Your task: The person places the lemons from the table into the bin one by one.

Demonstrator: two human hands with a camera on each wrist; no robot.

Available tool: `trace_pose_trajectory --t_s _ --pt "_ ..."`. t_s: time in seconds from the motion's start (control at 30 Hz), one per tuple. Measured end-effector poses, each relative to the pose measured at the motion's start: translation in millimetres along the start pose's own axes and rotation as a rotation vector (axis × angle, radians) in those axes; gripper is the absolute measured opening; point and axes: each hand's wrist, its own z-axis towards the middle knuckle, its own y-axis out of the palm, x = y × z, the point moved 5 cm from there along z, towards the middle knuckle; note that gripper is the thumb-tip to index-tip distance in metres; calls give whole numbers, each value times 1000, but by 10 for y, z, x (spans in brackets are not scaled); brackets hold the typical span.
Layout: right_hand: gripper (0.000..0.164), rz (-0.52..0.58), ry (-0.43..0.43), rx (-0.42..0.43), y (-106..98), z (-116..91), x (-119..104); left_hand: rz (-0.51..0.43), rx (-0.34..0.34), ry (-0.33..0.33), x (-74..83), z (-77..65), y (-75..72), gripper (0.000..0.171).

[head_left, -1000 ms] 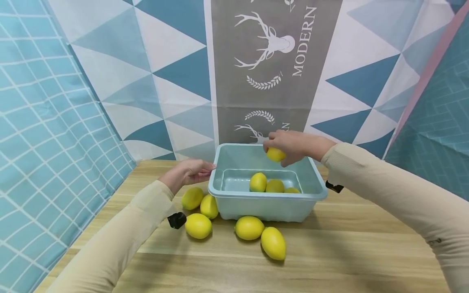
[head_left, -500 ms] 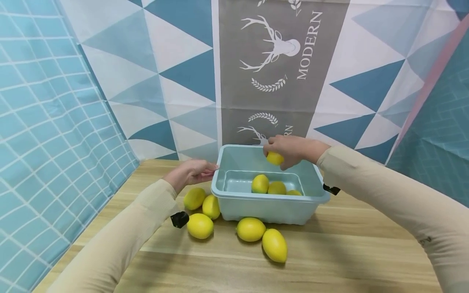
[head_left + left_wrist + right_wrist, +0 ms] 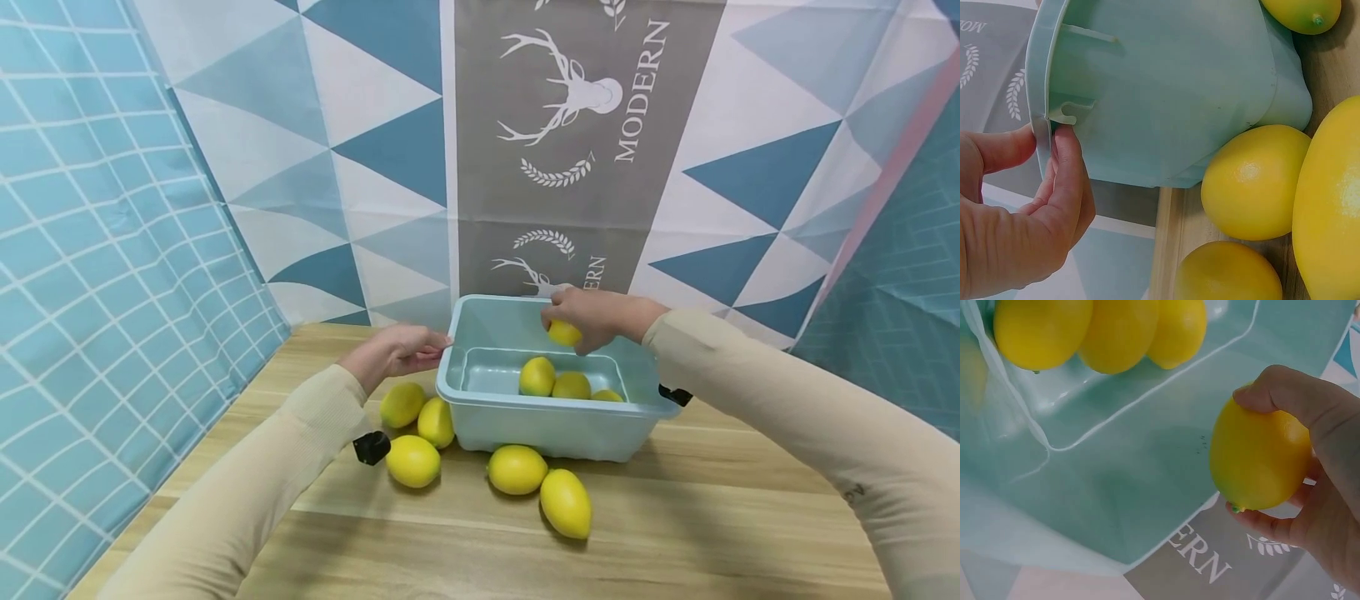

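A light blue-green plastic bin (image 3: 555, 429) stands on the wooden table. My left hand (image 3: 401, 348) pinches its left rim between thumb and fingers, as the left wrist view shows with the rim (image 3: 1040, 119) gripped. Over the back right part of the bin, my right hand (image 3: 596, 318) holds a yellow lemon (image 3: 1260, 456), thumb on one side and fingers on the other. Beneath it, three lemons lie in a row on the bin floor; the nearest to the left is one lemon (image 3: 537, 377).
Several lemons lie outside on the table (image 3: 712, 533): a cluster with one lemon (image 3: 413, 461) by the bin's left side, and two in front, including one lemon (image 3: 566, 503). A patterned cloth (image 3: 555, 192) hangs right behind the bin.
The right hand, with its lemon, has sunk slightly toward the bin. The left hand keeps its hold on the rim. The whole head view has shifted a little.
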Motion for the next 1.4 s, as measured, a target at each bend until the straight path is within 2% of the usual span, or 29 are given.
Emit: trace_pose_trajectory --t_s 0.4,1.0,1.4 --pt "49 52 6 -46 179 8 67 -1 7 -3 -53 11 49 39" --pt "49 68 10 -57 145 24 28 4 13 9 -8 2 43 37" --pt "48 40 -2 -29 -10 42 18 12 26 15 -15 5 7 39"
